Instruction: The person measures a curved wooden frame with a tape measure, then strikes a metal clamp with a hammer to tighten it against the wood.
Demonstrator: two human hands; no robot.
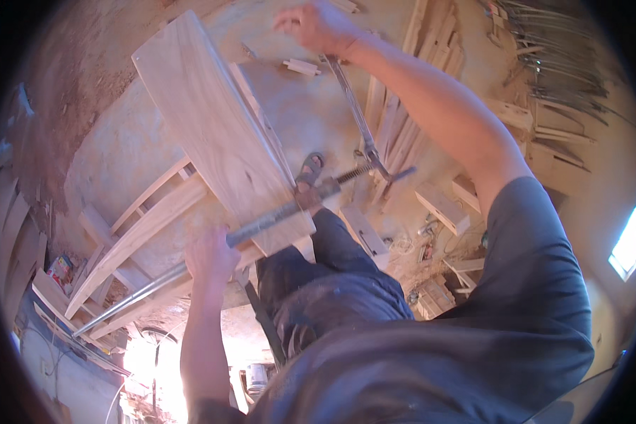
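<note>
A long metal bar clamp [272, 220] lies across the near end of a pale wooden piece with a broad plank top [219, 120] and curved slats [138, 237] at its left. My left hand [212, 256] is wrapped round the clamp's bar, beside the plank's near edge. The clamp's threaded screw [353, 174] sticks out to the right. From its end a long metal rod [350, 99] runs toward the far side. My right hand [318, 27] is stretched out past the rod's far end, fingers apart and loosely bent, with nothing seen in them.
Long boards [420, 78] lie stacked on the floor beyond the rod. Mortised wood blocks [442, 207] lie to the right, and a small tenoned piece [302, 67] at the far side. My sandalled foot [311, 169] stands beside the plank. More curved wooden parts [21, 233] stand at left.
</note>
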